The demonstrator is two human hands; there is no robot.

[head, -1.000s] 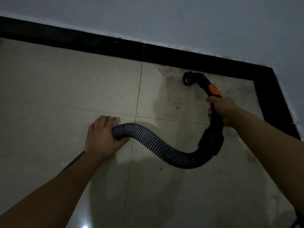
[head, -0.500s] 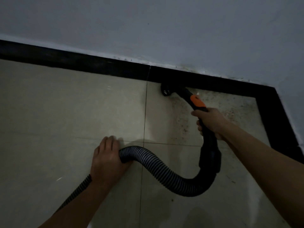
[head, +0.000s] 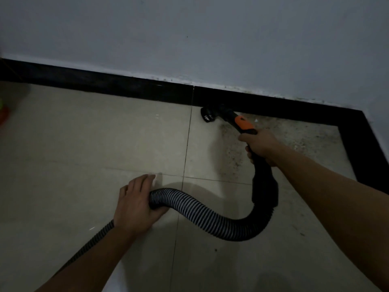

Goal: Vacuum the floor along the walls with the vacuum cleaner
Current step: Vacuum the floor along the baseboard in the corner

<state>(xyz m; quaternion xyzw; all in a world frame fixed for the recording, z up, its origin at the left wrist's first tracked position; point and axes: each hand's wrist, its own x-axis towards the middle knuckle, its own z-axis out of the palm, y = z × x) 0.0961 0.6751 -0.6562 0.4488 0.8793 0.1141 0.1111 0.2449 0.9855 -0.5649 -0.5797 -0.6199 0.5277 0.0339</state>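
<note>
My right hand [head: 260, 147] grips the black vacuum handle [head: 264, 182] just below its orange collar [head: 244, 123]. The small black nozzle [head: 208, 114] at the tip sits on the tiled floor [head: 94, 144] against the black skirting [head: 126, 89] of the far wall. A ribbed black hose [head: 200, 213] curves from the handle down and left to my left hand [head: 134, 207], which is wrapped round it low over the floor. Behind that hand the hose runs off under my left forearm.
The pale wall [head: 189, 39] meets a second wall at the right corner, where the skirting [head: 370, 148] turns toward me. Dark dust specks [head: 294, 140] cover the corner tile. A blurred red and green object [head: 4, 114] lies at the far left edge.
The nozzle has slid left along the skirting, away from the right corner and up against the wall. Both hands keep their hold on handle and hose.
</note>
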